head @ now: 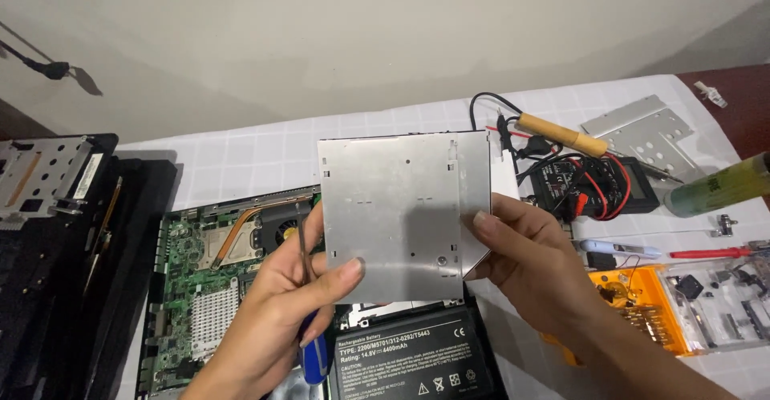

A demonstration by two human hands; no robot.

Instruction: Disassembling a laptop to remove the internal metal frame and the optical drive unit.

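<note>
Both hands hold a flat square silver metal drive (397, 212) up in front of me. My left hand (281, 312) grips its lower left corner with the thumb on the face, and also pinches a screwdriver with a blue handle (314, 356) against the palm. My right hand (529, 264) holds the drive's right edge, thumb on the metal. Below the drive lies an opened laptop with its green circuit board (204, 288) and copper heat pipe exposed, and a black battery pack (409, 360).
A black laptop cover and metal bracket (48, 175) lie at the left. At the right are a soldering iron with wooden handle (561, 134), a black meter with red leads (593, 185), a metal plate (646, 131), an orange bit case (642, 304) and a clear parts box (722, 296).
</note>
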